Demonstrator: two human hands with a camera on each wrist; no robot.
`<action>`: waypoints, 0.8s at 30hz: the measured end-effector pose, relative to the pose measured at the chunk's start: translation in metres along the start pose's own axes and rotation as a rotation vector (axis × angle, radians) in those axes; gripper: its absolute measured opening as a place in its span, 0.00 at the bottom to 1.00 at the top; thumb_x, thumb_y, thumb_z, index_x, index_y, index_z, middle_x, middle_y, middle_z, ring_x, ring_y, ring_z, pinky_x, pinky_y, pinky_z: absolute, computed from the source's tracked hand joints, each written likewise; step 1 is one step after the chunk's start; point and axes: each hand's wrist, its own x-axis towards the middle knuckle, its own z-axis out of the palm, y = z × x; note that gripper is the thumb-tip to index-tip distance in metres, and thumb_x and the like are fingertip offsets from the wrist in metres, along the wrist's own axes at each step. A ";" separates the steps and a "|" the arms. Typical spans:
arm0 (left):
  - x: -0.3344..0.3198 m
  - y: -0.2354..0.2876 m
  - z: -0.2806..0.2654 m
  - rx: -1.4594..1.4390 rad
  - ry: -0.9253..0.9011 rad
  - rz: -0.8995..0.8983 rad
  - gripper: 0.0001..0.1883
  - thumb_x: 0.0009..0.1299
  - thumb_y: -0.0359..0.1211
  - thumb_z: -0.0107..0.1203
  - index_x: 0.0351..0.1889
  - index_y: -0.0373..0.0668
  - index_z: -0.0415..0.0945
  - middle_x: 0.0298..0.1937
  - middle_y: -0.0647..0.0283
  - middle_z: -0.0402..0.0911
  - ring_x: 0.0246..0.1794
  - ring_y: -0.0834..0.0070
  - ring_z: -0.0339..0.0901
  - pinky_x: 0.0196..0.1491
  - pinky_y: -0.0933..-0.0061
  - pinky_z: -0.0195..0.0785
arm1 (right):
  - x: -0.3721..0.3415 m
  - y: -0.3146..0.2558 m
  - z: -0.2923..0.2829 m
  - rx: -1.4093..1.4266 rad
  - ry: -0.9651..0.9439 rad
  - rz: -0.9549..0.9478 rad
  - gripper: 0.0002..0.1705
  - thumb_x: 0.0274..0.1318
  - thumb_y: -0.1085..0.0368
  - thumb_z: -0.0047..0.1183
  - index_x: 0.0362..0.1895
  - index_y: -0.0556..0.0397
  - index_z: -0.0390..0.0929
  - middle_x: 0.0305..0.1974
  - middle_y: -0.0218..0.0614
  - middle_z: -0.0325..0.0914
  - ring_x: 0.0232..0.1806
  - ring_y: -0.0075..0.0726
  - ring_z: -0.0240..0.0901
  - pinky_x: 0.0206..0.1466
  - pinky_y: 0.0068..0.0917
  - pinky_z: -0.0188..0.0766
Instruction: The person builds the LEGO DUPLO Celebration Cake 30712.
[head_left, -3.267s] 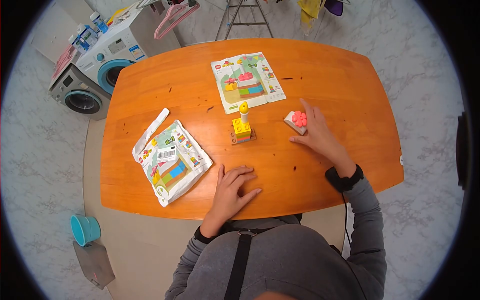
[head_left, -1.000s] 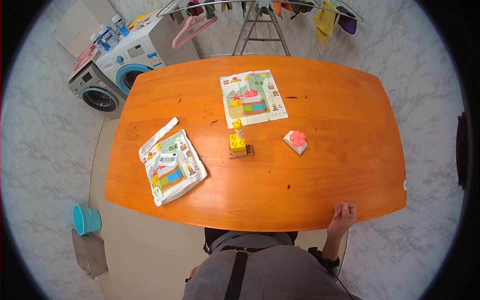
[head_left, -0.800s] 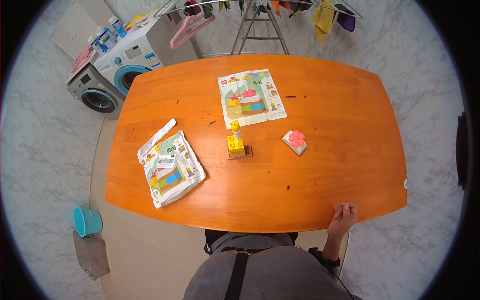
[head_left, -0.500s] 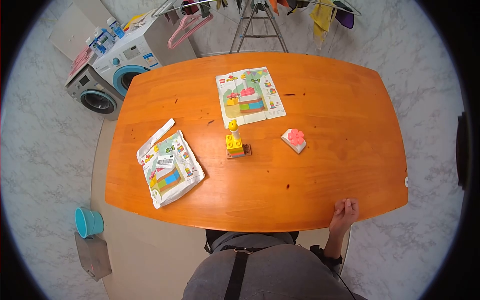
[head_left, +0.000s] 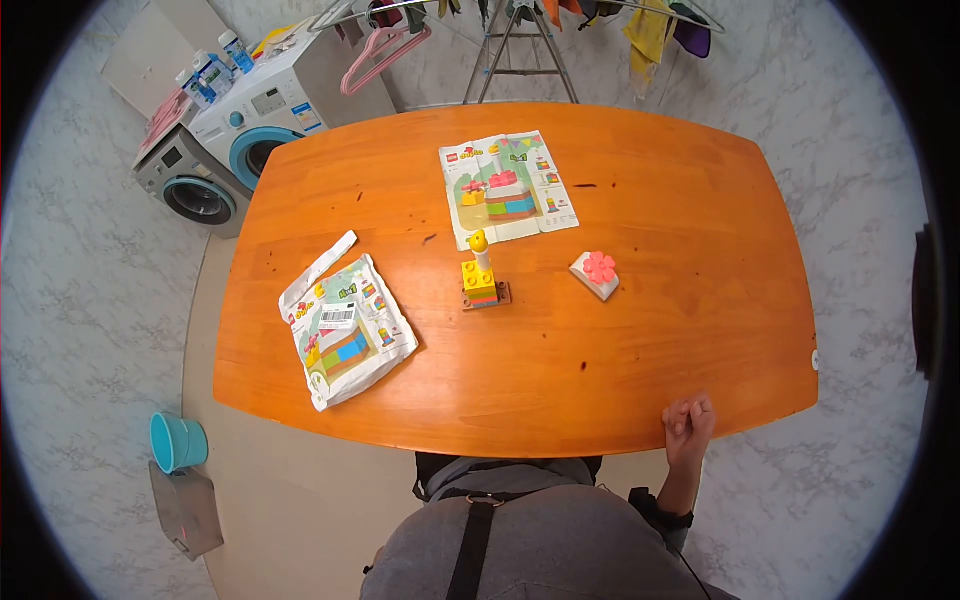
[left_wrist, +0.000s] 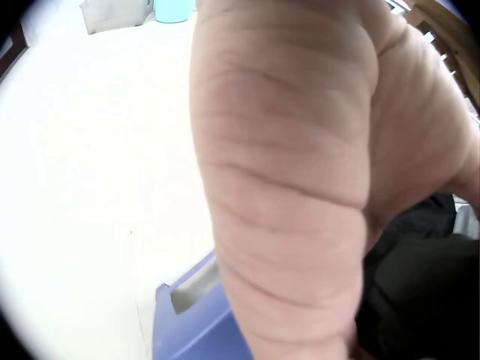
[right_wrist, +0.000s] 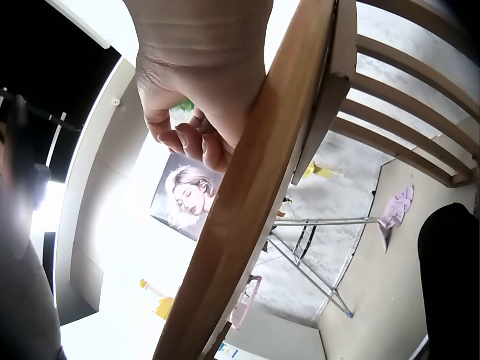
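A brick stack [head_left: 480, 284], with yellow bricks and a white candle piece topped in yellow, stands upright on a brown plate near the table's middle. To its right lies a white piece [head_left: 605, 288] bearing a pink flower [head_left: 599, 267]. My right hand [head_left: 690, 428] rests palm up at the table's near right edge, fingers loosely curled, holding nothing visible; the right wrist view also shows this hand [right_wrist: 202, 90] by the edge. The head view does not show my left hand; its skin [left_wrist: 289, 180] fills much of the left wrist view, with the fingertips hidden.
The printed sheet [head_left: 508, 190] lies behind the stack, and an opened package [head_left: 348, 335] lies on the left of the table [head_left: 520, 390]. Washing machines [head_left: 255, 120] stand behind left. A blue bucket [head_left: 178, 442] is on the floor.
My right hand has withdrawn from beside the flower piece to the near right edge and turned palm up. My left hand has left the tabletop. The pieces remain on the table.
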 end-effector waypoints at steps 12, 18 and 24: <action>-0.097 0.130 -0.054 -0.571 -0.273 0.675 0.38 0.46 0.20 0.68 0.57 0.44 0.63 0.50 0.54 0.77 0.57 0.52 0.74 0.65 0.49 0.62 | -0.045 0.023 0.030 0.088 -0.192 0.020 0.18 0.58 0.55 0.59 0.30 0.54 0.69 0.19 0.27 0.62 0.20 0.20 0.53 0.26 0.22 0.49; -0.187 0.272 0.002 -0.294 -0.376 1.183 0.44 0.40 0.24 0.76 0.57 0.39 0.62 0.47 0.58 0.71 0.54 0.54 0.75 0.59 0.47 0.69 | -0.059 0.043 0.051 -0.148 -0.357 0.201 0.09 0.59 0.66 0.57 0.33 0.57 0.71 0.24 0.30 0.69 0.24 0.21 0.63 0.29 0.19 0.60; -0.238 0.348 0.104 -0.012 -0.518 1.697 0.49 0.33 0.30 0.82 0.55 0.34 0.64 0.48 0.55 0.74 0.52 0.59 0.76 0.54 0.58 0.70 | -0.040 0.013 0.103 -0.470 -0.657 0.112 0.22 0.49 0.74 0.64 0.49 0.58 0.73 0.35 0.35 0.74 0.32 0.21 0.73 0.34 0.19 0.69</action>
